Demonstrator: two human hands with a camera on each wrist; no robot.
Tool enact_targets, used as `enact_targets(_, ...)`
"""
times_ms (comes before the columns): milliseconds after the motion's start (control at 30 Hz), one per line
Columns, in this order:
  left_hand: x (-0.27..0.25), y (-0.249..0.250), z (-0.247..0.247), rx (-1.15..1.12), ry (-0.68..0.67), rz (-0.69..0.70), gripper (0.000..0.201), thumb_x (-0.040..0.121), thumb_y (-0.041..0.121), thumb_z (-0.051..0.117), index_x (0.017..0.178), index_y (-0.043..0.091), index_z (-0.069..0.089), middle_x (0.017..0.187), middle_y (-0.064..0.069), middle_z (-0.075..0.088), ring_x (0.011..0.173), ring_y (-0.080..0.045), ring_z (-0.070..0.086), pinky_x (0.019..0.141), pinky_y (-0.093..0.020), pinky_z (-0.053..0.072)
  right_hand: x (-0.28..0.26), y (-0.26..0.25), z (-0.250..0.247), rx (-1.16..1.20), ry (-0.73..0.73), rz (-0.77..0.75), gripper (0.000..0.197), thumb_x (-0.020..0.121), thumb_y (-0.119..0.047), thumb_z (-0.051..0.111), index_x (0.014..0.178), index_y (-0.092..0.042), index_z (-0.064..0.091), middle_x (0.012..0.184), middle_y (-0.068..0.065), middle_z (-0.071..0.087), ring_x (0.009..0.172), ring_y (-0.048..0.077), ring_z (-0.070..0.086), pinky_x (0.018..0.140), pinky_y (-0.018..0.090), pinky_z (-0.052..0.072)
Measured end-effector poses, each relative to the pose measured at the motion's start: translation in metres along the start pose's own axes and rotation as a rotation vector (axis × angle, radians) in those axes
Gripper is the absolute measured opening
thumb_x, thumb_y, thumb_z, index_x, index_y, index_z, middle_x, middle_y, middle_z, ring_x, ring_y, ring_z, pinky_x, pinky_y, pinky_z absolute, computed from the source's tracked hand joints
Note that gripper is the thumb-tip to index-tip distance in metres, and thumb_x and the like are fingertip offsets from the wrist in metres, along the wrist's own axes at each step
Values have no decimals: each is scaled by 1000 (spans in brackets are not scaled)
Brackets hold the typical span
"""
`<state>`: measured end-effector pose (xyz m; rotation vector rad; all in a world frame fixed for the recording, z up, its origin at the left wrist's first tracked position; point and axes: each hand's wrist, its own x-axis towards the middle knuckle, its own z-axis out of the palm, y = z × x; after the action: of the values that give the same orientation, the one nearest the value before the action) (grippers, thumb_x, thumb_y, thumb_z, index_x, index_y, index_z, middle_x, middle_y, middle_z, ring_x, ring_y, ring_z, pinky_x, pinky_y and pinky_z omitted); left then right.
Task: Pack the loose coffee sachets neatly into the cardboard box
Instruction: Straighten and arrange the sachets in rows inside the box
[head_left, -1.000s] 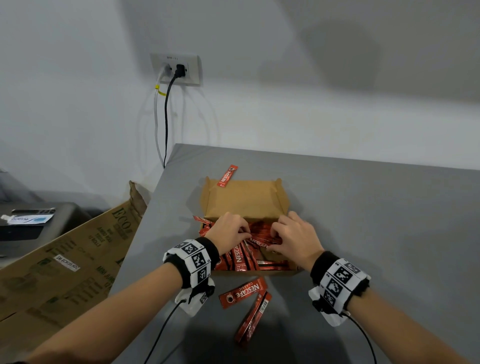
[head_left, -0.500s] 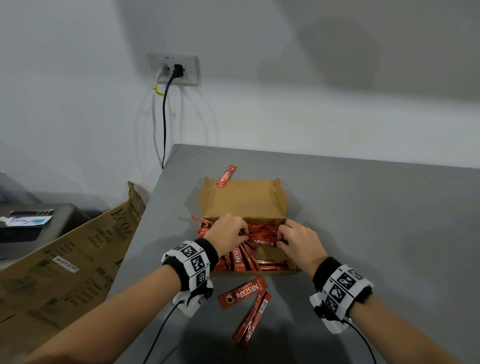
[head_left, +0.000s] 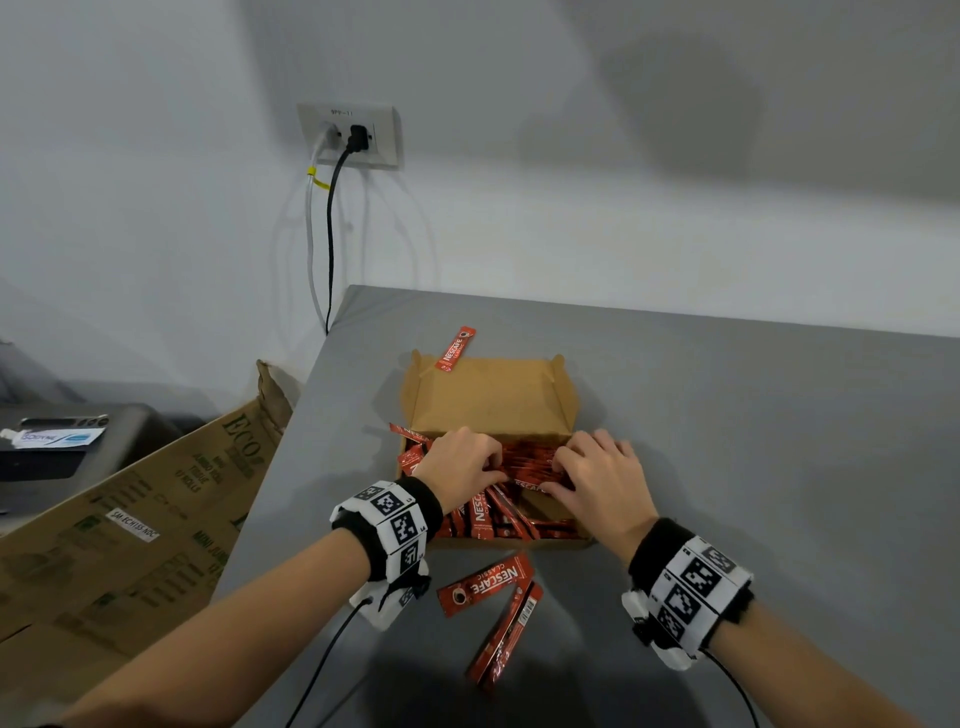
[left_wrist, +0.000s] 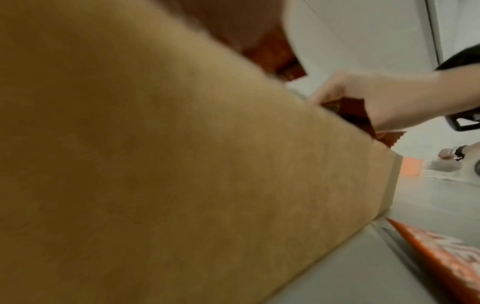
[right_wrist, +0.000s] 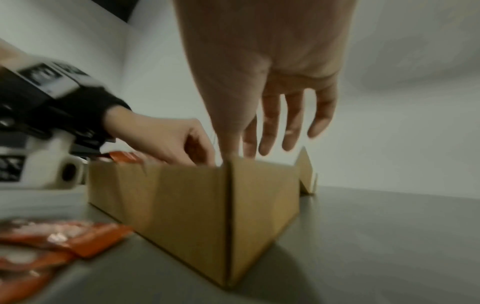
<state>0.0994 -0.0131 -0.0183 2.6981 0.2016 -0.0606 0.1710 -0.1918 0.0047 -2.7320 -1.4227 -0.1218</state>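
An open brown cardboard box (head_left: 563, 415) sits on the grey table, its lid folded back. Several red coffee sachets (head_left: 493, 514) lie in a loose heap inside it. My left hand (head_left: 460, 462) reaches into the left side of the box with fingers curled around a bundle of sachets. My right hand (head_left: 597, 478) is at the right side of the box, thumb and fingers pinching the same bundle (left_wrist: 345, 111). In the right wrist view the left hand (right_wrist: 168, 139) dips in over the box wall (right_wrist: 194, 195). Two loose sachets (head_left: 485, 584) lie in front of the box, and another sachet (head_left: 456, 349) lies behind the lid.
The grey table (head_left: 753, 441) stretches to the right and ends at the white wall. A large flattened carton (head_left: 130, 519) leans by the table's left edge. A wall socket (head_left: 348, 135) with cables hangs above the table's far left corner. Wrist-camera cables trail toward me.
Both hands have stayed inside the box, and their fingers have shifted slightly on the sachet bundle. The loose sachets on the table have not moved.
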Motion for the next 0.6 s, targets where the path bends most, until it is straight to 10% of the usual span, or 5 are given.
enact_targets(100, -1, -2, 2, -20, 13, -2, 23, 88, 33, 62, 100, 14, 68, 98, -4, 69, 88, -19, 63, 81, -35, 52, -15, -15, -16, 184, -16, -290, 21, 78, -40, 59, 77, -20, 63, 78, -5, 62, 71, 11, 59, 62, 25, 51)
enact_targets(233, -2, -2, 2, -25, 24, 3, 26, 87, 36, 62, 99, 14, 69, 97, -2, 69, 88, -17, 63, 81, -33, 52, -39, -36, -12, 348, -526, -504, 25, 95, -26, 48, 108, -10, 63, 108, 6, 64, 97, 16, 61, 89, 26, 49)
enact_targets(600, -2, -3, 2, -46, 26, 3, 25, 86, 34, 64, 96, 12, 71, 95, -3, 70, 85, -16, 65, 81, -33, 53, -48, -69, 18, 59, -486, -317, 41, 101, -24, 35, 136, -2, 36, 132, 17, 48, 114, 33, 55, 94, 41, 47)
